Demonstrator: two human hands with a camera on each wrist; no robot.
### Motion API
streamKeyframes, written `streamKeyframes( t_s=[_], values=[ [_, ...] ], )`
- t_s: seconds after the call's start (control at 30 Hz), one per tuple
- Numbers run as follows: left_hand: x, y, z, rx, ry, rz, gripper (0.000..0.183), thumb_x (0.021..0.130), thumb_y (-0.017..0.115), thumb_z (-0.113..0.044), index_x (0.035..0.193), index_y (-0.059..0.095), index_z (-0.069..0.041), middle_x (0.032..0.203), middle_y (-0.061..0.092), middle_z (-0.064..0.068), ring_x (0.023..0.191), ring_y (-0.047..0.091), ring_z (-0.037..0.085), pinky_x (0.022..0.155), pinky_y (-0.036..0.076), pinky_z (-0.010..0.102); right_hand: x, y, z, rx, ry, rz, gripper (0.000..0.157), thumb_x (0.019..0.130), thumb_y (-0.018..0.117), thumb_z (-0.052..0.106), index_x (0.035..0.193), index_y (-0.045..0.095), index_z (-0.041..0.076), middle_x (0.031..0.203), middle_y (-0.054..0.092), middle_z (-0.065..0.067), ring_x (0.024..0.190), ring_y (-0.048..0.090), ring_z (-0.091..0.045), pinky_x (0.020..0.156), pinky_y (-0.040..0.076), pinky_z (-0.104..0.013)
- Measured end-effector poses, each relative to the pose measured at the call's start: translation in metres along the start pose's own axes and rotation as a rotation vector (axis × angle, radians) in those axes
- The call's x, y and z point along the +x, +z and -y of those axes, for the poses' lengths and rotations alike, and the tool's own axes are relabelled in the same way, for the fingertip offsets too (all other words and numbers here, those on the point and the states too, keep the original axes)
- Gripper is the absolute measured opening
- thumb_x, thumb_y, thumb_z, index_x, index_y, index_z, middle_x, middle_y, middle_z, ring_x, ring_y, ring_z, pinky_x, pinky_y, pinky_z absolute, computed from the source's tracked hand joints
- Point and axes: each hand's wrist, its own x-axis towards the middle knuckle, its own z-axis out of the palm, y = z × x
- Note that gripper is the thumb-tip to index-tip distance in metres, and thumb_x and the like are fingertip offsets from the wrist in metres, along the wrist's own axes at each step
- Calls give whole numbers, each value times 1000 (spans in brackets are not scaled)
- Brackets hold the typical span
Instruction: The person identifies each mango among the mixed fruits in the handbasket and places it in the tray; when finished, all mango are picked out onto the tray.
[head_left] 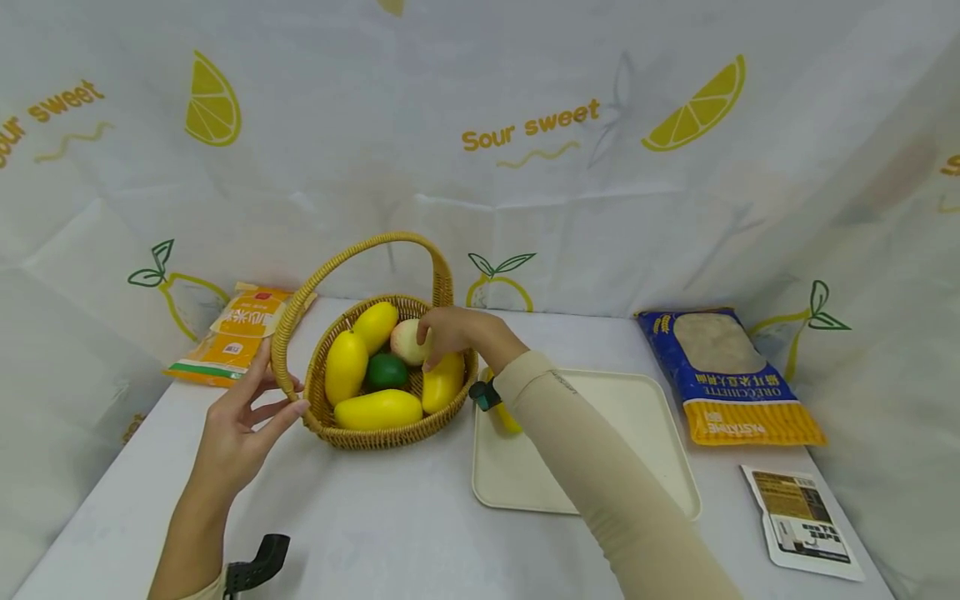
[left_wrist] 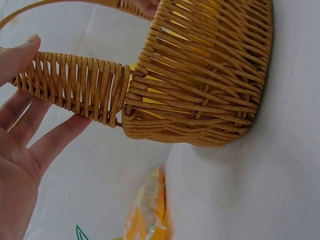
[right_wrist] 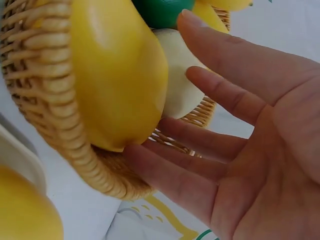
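A wicker basket [head_left: 420, 433] with a tall arched handle [head_left: 300, 300] stands on the table. It holds several yellow mango-like fruits [head_left: 378, 409], a dark green round fruit [head_left: 387, 372] and a pale, pinkish peach-like fruit [head_left: 406, 342]. My left hand [head_left: 238, 433] pinches the foot of the handle, thumb on one face and fingers on the other. Over the basket's right side, my right hand [head_left: 459, 332] reaches in with loosely spread fingers. In the right wrist view its fingertips are right at the pale fruit [right_wrist: 181, 75] and a large yellow fruit [right_wrist: 117, 70].
A cream tray [head_left: 645, 450] sits right of the basket, with a yellow fruit [head_left: 510, 421] partly hidden by the right sleeve. An orange food bag [head_left: 232, 337] lies behind left. A blue pasta bag [head_left: 731, 375] and a small white-edged packet [head_left: 802, 521] lie at the right.
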Motion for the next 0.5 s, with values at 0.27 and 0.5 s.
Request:
streamKeyframes(
  t_s=[0.27,0.5],
  values=[
    [-1,2,-2,-17,-18,-21,99,78,72,23,161,30,-13,110,62,-23,103,59,-8,85,54,5,2,-4,9,-16,109,51,39,90,79,28,125,66,17,137,58,-2,112,56,-22,98,54,-38],
    [-1,1,0,2,-3,-5,101,78,72,23,161,29,-15,112,59,-26,104,59,-9,86,54,5,7,2,9,-33,114,80,36,91,78,26,125,69,16,137,60,-2,110,58,-21,98,56,-37]
  ],
)
